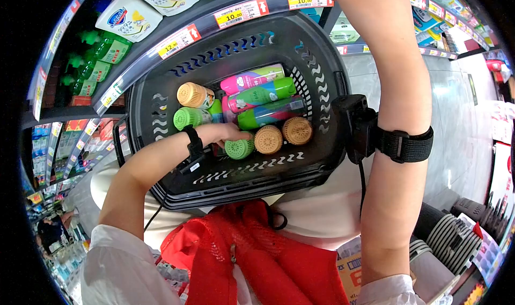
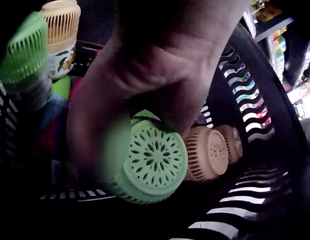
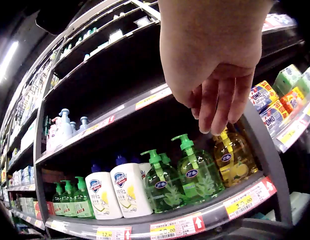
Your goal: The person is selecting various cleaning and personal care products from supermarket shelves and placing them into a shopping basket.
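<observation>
My left hand (image 1: 224,133) is down inside a black shopping basket (image 1: 330,160) and grips a green-capped air freshener (image 2: 157,160) with a perforated lid. Beside it stand two tan-capped air fresheners (image 1: 268,139). Another green-capped one (image 1: 188,118) and a tan-capped one (image 1: 193,95) are at the basket's left. Pink and green spray cans (image 1: 265,94) lie in the middle. My right hand (image 3: 215,70) hangs at the shelf, its fingers loosely bent downward. The fingertips overlap the pump top of a yellow hand soap bottle (image 3: 235,160) in the right wrist view.
Green pump bottles (image 3: 197,167) and white soap bottles (image 3: 127,187) line the shelf, whose price strip (image 1: 241,14) runs along the basket's far side. Boxed detergent (image 3: 265,95) sits on the shelf to the right. Striped black-and-white items (image 1: 453,238) are at the lower right.
</observation>
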Demonstrator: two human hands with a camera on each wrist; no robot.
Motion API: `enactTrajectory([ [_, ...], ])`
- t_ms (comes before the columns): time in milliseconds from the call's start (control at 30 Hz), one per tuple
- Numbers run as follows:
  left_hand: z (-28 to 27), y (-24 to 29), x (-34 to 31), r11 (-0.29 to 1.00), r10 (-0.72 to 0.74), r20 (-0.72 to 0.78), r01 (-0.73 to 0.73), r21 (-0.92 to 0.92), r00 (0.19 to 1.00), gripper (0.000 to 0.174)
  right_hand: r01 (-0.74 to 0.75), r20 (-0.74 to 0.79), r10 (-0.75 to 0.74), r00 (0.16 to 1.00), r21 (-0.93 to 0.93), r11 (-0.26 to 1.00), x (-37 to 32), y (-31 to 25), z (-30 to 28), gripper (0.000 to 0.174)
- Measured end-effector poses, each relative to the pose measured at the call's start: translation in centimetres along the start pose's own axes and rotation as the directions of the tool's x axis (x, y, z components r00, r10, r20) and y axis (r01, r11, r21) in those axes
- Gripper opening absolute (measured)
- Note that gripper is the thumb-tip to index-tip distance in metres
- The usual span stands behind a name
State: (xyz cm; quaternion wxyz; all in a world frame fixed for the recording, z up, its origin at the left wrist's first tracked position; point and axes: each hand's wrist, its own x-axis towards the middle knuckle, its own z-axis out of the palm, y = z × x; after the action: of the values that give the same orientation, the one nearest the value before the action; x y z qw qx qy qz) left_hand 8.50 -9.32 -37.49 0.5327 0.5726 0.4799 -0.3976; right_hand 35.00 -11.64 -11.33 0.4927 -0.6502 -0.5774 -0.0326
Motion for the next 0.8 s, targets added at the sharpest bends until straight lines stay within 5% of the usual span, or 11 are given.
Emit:
enactTrajectory([
  [233,-0.5,-3.0,2.2,0.999,0.032,0.012,-0.032,0.008,0.999,0.083,0.04,-0.003,-0.04,0.999,-0.024,0.999,-0.2,0.2,0.2,0.014],
  [333,-1.0,-3.9,1.7,0.977,0.114,0.006,-0.111,-0.181,0.993,0.073,0.011,0.007,-0.011,1.0,-0.016,1.0,-0.2,0.0,0.2,0.014],
  [400,-2.3,-3.5,0.0,0.985,0.108,-0.159,-0.085,0.15,0.981,0.058,0.018,0.006,-0.018,1.0,-0.023,1.0,-0.2,0.0,0.2,0.013],
  [467,-3.5,-4.4,-0.7,0.881,0.329,-0.411,-0.12,0.457,0.85,0.047,0.023,0.005,-0.023,1.0,-0.029,0.999,-0.2,0.0,0.2,0.013],
  [500,-4.0,-4.4,-1.8,0.881,0.329,-0.412,-0.119,0.458,0.85,0.047,0.024,0.005,-0.024,1.0,-0.034,0.999,-0.2,0.0,0.2,0.013],
  [567,-4.9,-4.3,-4.1,0.526,0.505,-0.458,0.159,0.835,0.732,0.047,0.025,0.005,-0.025,1.0,-0.038,0.999,-0.2,0.0,0.2,0.013],
  [600,-5.3,-4.6,-4.1,0.527,0.504,-0.46,0.161,0.834,0.731,0.047,0.031,0.004,-0.031,1.0,-0.037,0.999,-0.3,0.1,0.3,0.013],
  [667,-5.9,-5.1,-3.8,0.363,0.294,-0.403,0.289,0.886,0.867,0.05,0.037,0.004,-0.037,0.999,-0.034,0.999,-0.3,0.0,0.3,0.013],
  [700,-5.5,-5.3,-3.4,0.363,0.294,-0.403,0.289,0.886,0.867,0.05,0.013,0.021,-0.013,1.0,-0.027,1.0,-0.3,-0.1,0.3,0.013],
  [800,-4.0,-6.3,-0.8,0.093,0.235,-0.422,0.412,0.907,0.876,0.049,-0.016,0.042,0.017,0.999,-0.024,1.0,-0.4,-0.2,0.2,0.013],
])
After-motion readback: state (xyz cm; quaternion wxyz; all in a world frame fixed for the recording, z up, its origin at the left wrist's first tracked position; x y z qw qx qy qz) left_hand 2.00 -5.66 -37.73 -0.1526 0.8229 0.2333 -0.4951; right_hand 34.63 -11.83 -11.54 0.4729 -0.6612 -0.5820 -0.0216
